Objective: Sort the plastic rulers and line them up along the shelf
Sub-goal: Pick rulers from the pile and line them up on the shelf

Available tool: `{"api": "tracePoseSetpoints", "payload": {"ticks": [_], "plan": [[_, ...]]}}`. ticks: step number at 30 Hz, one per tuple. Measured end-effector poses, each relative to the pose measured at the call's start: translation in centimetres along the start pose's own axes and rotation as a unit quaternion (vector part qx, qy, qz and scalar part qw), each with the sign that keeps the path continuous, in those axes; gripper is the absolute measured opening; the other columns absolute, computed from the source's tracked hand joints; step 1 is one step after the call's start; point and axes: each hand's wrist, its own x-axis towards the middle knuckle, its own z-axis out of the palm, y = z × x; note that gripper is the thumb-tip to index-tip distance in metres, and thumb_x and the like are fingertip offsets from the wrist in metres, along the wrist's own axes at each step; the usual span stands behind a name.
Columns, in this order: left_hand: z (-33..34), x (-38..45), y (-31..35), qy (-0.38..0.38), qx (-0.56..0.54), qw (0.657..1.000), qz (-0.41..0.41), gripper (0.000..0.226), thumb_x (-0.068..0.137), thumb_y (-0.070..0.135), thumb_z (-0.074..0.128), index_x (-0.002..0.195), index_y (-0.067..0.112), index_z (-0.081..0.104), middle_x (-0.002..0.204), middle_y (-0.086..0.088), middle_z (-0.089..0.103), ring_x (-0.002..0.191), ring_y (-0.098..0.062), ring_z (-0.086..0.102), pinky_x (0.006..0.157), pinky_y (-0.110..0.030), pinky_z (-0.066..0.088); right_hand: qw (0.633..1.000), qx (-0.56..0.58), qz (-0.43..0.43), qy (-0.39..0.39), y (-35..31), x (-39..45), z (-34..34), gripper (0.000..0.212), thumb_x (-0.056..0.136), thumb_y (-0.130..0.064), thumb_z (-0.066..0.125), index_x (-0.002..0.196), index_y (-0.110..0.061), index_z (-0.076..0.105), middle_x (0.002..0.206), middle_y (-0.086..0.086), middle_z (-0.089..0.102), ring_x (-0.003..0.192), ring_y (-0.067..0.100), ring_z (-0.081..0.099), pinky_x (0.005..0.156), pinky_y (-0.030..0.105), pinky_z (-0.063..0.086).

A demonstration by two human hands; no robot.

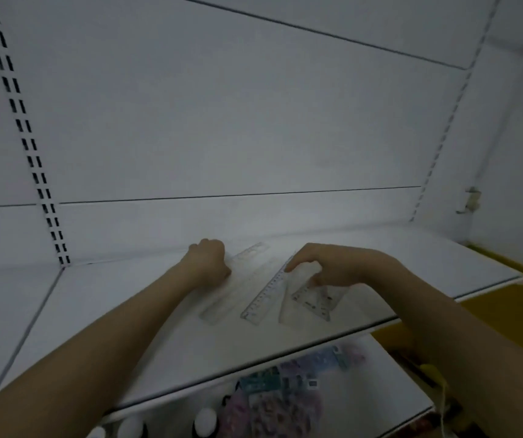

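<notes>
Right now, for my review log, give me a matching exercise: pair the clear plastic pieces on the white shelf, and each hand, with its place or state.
Column one:
1. faint clear straight ruler
2. clear straight ruler with dark markings
3. clear plastic triangle
4. left hand

Column two:
A. under the right hand, furthest right
B. middle of the three pieces
C. fingers curled, at the leftmost ruler's far end
D. furthest left on the white shelf

Pairs: 1-D, 2-B, 3-A, 4-C
</notes>
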Motion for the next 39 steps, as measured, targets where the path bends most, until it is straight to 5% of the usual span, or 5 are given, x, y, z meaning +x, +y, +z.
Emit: {"api": "tracePoseSetpoints", "payload": {"ticks": [3,10,16,22,39], "plan": [[-0.4,0.4,0.2,-0.016,-0.018,0.999,-0.038,0.02,0.089,0.022,0.062,0.097,0.004,0.061,0.104,-0.012,0.062,0.097,-0.028,0.06,0.082,-0.034,0.048,0.997,-0.03,-0.063,-0.025,1.1,1.6,-0.8,0.046,0.091,-0.018,0.064,0.134,-0.033,0.052,0.142,-0.002,0.04,0.132,0.018,0.038,0.11,0.035,0.033],[-1.2,0.9,1.8,-0.04,0.007,0.994,-0.099,0.027,0.086,0.014,0.064,0.065,0.01,0.047,0.074,-0.004,0.051,0.078,-0.023,0.052,0.072,-0.033,0.045,0.979,-0.054,-0.19,-0.048,3.4,4.5,-1.4,0.03,0.087,-0.024,0.069,0.114,-0.03,0.058,0.118,-0.006,0.047,0.115,0.016,0.047,0.099,0.037,0.042],[-1.4,0.6,2.6,-0.063,-0.046,0.984,-0.161,0.011,0.085,0.006,0.06,0.075,0.005,0.055,0.072,-0.013,0.051,0.059,-0.021,0.05,0.054,-0.027,0.038,0.969,-0.019,-0.242,-0.046,4.3,5.6,-2.0,0.022,0.081,-0.022,0.073,0.094,-0.025,0.054,0.099,-0.012,0.052,0.101,0.018,0.051,0.087,0.036,0.044],[-1.3,-0.1,0.9,-0.041,-0.016,0.988,-0.146,0.044,0.088,0.02,0.064,0.131,0.018,0.052,0.124,-0.001,0.048,0.115,-0.025,0.05,0.098,-0.034,0.043,0.951,0.119,-0.284,0.016,5.4,6.2,-2.4,0.012,0.084,-0.015,0.071,0.083,-0.02,0.06,0.08,-0.012,0.058,0.069,0.0,0.051,0.074,0.026,0.046],[-1.1,1.6,-3.5,0.092,-0.044,0.982,-0.16,0.026,0.088,0.023,0.065,0.113,0.014,0.062,0.115,-0.003,0.061,0.105,-0.022,0.056,0.092,-0.029,0.044,0.922,0.283,-0.252,0.077,6.4,10.0,-2.0,0.011,0.088,-0.012,0.067,0.083,-0.017,0.059,0.079,-0.006,0.059,0.06,0.009,0.057,0.066,0.027,0.047]]}}
